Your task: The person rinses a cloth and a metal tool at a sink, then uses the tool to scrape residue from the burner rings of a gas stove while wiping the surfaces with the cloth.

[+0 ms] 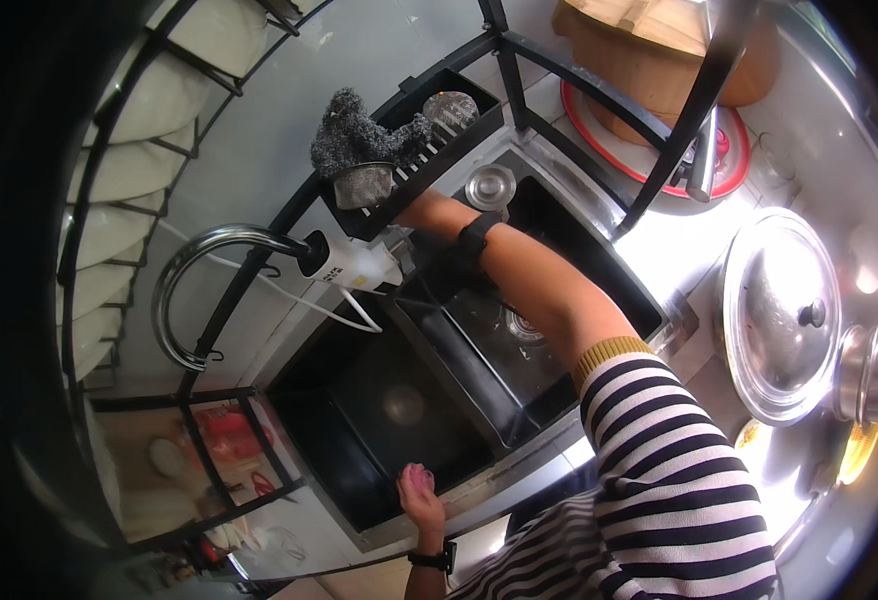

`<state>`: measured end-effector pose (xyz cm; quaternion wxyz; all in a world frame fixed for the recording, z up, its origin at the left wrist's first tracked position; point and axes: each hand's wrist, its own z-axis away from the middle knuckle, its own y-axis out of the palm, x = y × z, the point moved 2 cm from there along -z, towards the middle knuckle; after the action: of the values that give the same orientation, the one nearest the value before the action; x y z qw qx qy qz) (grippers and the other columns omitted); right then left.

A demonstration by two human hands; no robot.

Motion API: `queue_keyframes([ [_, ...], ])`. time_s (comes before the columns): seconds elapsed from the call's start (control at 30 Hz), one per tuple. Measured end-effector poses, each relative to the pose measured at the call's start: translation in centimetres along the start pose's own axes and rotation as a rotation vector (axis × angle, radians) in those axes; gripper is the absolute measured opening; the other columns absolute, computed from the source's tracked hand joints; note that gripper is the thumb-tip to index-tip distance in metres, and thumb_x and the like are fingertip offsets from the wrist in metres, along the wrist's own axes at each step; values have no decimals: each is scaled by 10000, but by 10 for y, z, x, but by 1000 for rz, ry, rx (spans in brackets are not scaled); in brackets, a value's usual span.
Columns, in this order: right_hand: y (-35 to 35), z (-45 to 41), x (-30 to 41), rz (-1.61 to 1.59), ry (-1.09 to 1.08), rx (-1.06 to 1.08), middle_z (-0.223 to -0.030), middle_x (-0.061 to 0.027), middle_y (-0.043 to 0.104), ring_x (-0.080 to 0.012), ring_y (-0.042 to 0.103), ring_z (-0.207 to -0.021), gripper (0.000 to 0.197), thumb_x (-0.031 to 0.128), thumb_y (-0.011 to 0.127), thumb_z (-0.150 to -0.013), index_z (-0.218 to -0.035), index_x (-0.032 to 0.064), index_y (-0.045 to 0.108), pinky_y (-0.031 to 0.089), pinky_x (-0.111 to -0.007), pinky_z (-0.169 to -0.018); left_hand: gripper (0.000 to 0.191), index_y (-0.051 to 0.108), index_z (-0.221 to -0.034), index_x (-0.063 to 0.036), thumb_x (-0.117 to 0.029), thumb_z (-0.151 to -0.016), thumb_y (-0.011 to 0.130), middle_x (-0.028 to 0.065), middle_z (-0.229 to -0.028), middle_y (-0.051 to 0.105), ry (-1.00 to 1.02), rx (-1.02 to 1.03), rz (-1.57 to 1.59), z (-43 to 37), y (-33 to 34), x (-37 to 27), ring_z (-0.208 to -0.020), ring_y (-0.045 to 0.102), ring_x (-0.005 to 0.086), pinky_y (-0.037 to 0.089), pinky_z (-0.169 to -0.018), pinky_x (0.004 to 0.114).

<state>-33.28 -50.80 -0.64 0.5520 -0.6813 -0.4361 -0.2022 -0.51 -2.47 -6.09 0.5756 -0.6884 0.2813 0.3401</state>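
Observation:
My left hand is at the front edge of the black double-bowl sink, its fingers closed around a crumpled pink cloth or sponge. Across the sink stretches my right arm. My right hand reaches behind the black slotted rack near the faucet, and its fingers are hidden there. On that rack lie a dark grey shaggy cloth, a mesh strainer and a metal scouring ball. The white faucet unit with a curved chrome spout stands beside my right hand.
Black rack posts rise around the sink. At the right are a large metal lid and a metal pot. A wooden bucket sits in a red-rimmed basin. Stacked white plates fill the left rack.

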Motion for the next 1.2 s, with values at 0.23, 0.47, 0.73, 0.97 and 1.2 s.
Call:
queue_keyframes([
  [0.23, -54, 33, 31, -9, 234, 44, -1023, -189, 644, -365, 621, -951, 303, 143, 567, -780, -1068, 68, 624, 517, -427, -776, 428, 512, -1191, 18, 66, -772, 442, 214, -1069, 560, -45, -38, -5, 7, -10, -13, -968, 589, 377, 481, -852, 415],
  [0.47, -67, 47, 23, 385, 248, 13, -960, -142, 665, -348, 634, -877, 275, 246, 627, -781, -1029, 138, 675, 518, -425, -717, 411, 515, -1195, 12, 38, -790, 454, 221, -1089, 557, -28, 4, -72, -1, -6, -22, -994, 572, 395, 469, -870, 422],
  [0.73, -76, 59, 11, 273, 346, -89, -919, -98, 680, -308, 648, -860, 183, 271, 670, -758, -886, 151, 722, 522, -392, -742, 423, 516, -1199, 6, 36, -782, 456, 230, -1095, 558, -26, -2, -8, -1, -6, -17, -998, 561, 415, 461, -872, 438],
  [0.97, -111, 68, 5, 402, 263, -124, -881, -154, 674, -370, 645, -846, 167, 225, 604, -767, -858, 120, 698, 524, -429, -754, 428, 515, -1200, 1, 30, -777, 466, 224, -1089, 561, 32, -8, -94, -6, -4, -29, -976, 572, 407, 473, -849, 433],
  [1.2, -74, 67, 21, 364, 95, -81, -881, -126, 671, -334, 642, -817, 182, 238, 636, -769, -880, 109, 702, 515, -409, -715, 431, 516, -1201, -4, 27, -775, 463, 214, -1087, 565, -2, -19, -37, -2, -6, -24, -970, 583, 391, 482, -850, 426],
])
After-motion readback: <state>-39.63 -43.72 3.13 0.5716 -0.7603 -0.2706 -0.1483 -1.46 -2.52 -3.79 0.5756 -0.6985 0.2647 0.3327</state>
